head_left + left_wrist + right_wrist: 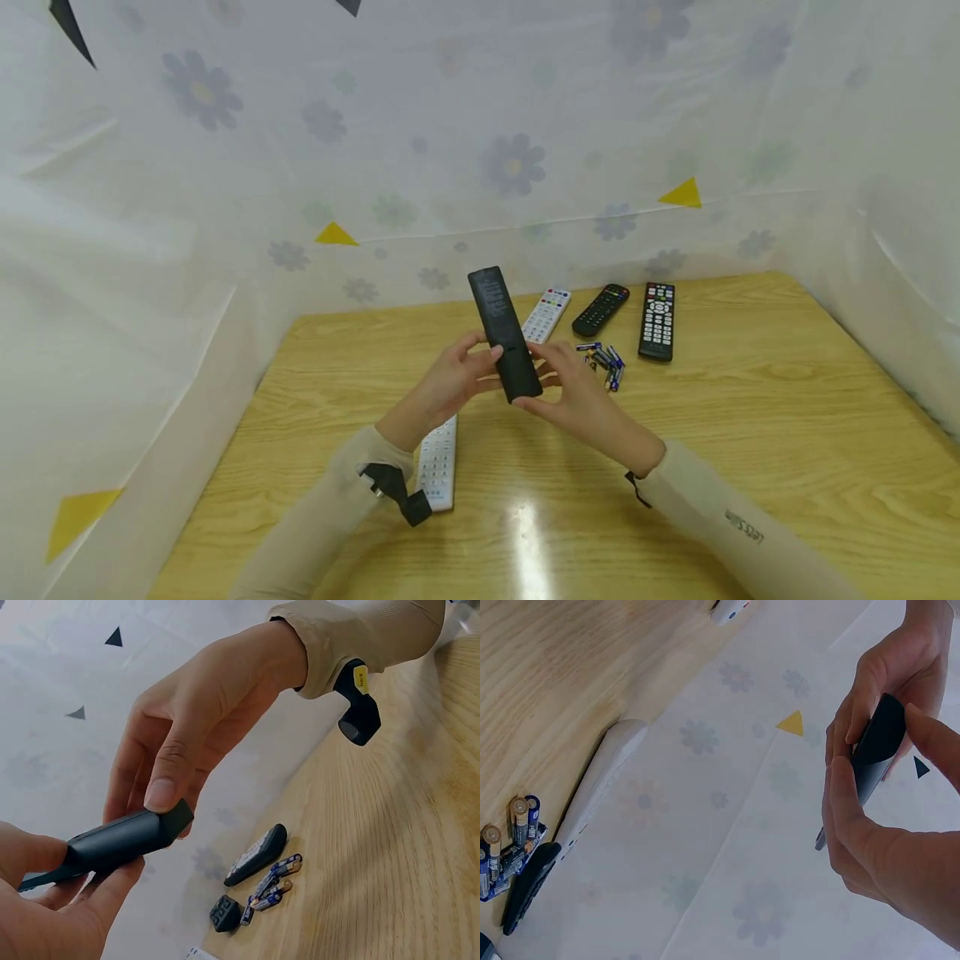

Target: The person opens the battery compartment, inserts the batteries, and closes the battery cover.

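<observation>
A black remote control is held up off the table, its printed back toward the head camera and its long body tilted. My left hand grips it from the left, with the thumb lying on the back near the battery cover seam. From the right, my right hand holds the lower end between thumb and fingers. Both hands also show around the remote in the right wrist view. Its button side faces away from the head camera. Below the left wrist lies a white remote, partly hidden by the forearm.
Several loose batteries lie in a pile right of the hands. Behind them rest another white remote, a small black remote and a larger black remote. A flowered white sheet encloses the wooden table.
</observation>
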Demonstrator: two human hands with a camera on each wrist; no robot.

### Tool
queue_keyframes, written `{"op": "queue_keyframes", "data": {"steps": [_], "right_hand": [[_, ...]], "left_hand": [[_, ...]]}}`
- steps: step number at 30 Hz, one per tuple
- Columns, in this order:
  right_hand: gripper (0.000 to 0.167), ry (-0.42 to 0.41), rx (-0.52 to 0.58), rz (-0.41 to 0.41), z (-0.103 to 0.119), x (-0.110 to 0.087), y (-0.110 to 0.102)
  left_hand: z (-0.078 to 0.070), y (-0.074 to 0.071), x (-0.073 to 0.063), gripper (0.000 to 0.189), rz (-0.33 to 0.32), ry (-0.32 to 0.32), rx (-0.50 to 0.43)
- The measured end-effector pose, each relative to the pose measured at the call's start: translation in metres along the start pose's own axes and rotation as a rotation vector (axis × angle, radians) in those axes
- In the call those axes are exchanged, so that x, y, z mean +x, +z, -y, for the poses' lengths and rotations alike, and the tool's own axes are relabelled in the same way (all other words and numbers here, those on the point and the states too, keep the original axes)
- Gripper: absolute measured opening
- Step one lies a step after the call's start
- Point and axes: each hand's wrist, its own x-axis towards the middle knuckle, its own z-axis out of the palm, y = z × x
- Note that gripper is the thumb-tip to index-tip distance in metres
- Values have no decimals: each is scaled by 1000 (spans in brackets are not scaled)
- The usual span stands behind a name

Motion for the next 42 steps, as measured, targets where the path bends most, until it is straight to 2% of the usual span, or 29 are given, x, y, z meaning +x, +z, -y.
{"op": "queue_keyframes", "data": {"steps": [6,12,15,20,26,33,42], "right_hand": [[71,-41,-40,8,0,-4,0],[76,-214,-244,41,-1,1,-10],[77,-248,-311,90,2,3,-15],[73,-236,-324,163,5,6,-16],[70,-225,-326,198,6,8,-14],[72,-128,-235,267,7,11,-15],[70,-56,-188,255,8,11,-8]], "left_hand": [[-2,-1,1,37,-65,-23,-22],[-3,-2,1,38,-57,-38,-48],[-3,-1,0,34,-59,-40,-43],[0,2,-1,31,-64,-34,-16],[4,6,-3,32,-64,-15,52],[2,15,-4,30,-116,-17,87],[3,19,-6,28,-164,-25,91]]}}
